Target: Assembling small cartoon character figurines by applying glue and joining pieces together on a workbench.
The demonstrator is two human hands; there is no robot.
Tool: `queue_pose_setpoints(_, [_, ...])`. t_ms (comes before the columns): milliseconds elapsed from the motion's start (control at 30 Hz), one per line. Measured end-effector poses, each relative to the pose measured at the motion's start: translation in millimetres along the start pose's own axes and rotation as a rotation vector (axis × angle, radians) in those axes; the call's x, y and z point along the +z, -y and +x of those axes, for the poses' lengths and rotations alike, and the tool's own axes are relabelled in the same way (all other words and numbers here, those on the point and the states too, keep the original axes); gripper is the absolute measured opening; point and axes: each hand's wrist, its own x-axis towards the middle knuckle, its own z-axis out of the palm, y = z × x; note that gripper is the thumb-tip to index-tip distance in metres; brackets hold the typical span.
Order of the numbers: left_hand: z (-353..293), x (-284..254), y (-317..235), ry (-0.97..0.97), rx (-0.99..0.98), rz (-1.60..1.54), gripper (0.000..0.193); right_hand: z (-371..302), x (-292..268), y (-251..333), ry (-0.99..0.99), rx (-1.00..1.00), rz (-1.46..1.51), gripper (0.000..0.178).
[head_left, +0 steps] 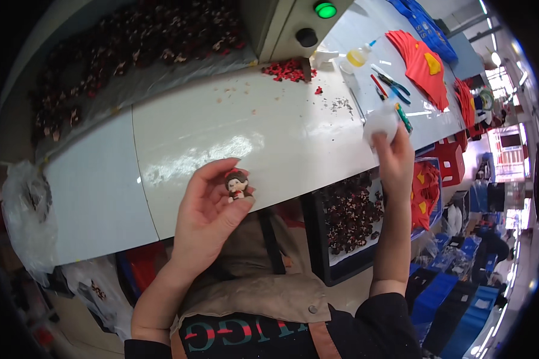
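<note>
A small figurine (238,184) with dark brown hair, a pale face and a bit of red on top is held in the fingers of my left hand (202,212), above the table's near edge. Over the right part of the table, my right hand (396,158) pinches a white, rounded, soft-looking thing (380,121); blur hides its exact kind. Just beyond that hand lies a green tool handle (403,116). Pliers (395,85) with dark blue handles and a thin red tool (378,87) rest farther back.
Many dark figurines (144,51) are heaped at the back left, beside a machine housing (287,30) with a green light. Small red pieces (287,70) and a yellow-filled bottle (358,57) sit behind. A black crate (317,239) of figurines stands below the table edge. Red sheets (416,66) lie far right.
</note>
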Motion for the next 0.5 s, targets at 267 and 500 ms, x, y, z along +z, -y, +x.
queue_pose_setpoints(267, [16, 20, 20, 0.099, 0.114, 0.186, 0.050, 77, -29, -70, -0.120, 0.025, -0.133, 0.029])
queue_pose_setpoints(500, [28, 23, 31, 0.132, 0.144, 0.191, 0.051, 57, -50, -74, -0.357, -0.161, -0.342, 0.041])
